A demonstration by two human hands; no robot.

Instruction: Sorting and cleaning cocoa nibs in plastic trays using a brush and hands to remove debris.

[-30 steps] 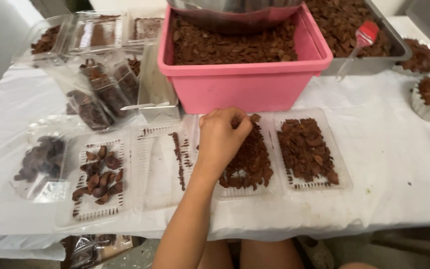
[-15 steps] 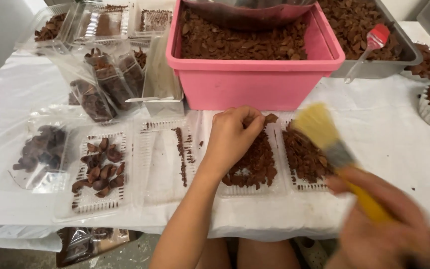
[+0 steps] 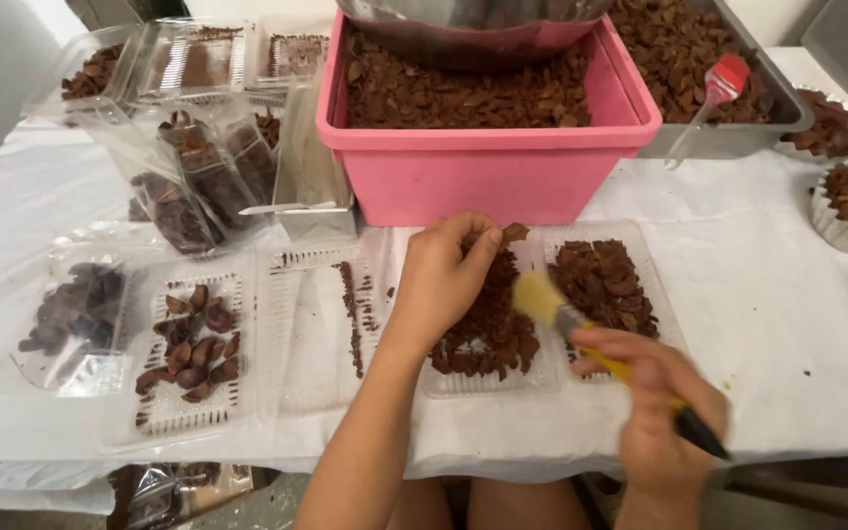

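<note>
Head view. The right hand [image 3: 655,402] is gripping a pastry brush [image 3: 601,353] by its yellow handle, fingers wrapped tight around it. The brush's long axis is running diagonally: pale bristles pointing up-left, dark handle end sticking out down-right past the hand. The bristles are hovering over the gap between the two heaps in a clear plastic tray [image 3: 542,373]; whether they are touching is unclear because of blur.

The left hand [image 3: 444,275] is resting on the left heap of brown flakes [image 3: 488,329], fingers curled narrow and pinching one flake at the tray's far edge. The bristles are lying just right of this hand, not touching it.

A pink tub [image 3: 488,177] of flakes is standing behind the tray on the white-covered bench [image 3: 768,294]. Left of the tray an opened clear tray [image 3: 188,383] is holding dark curled pieces.
</note>
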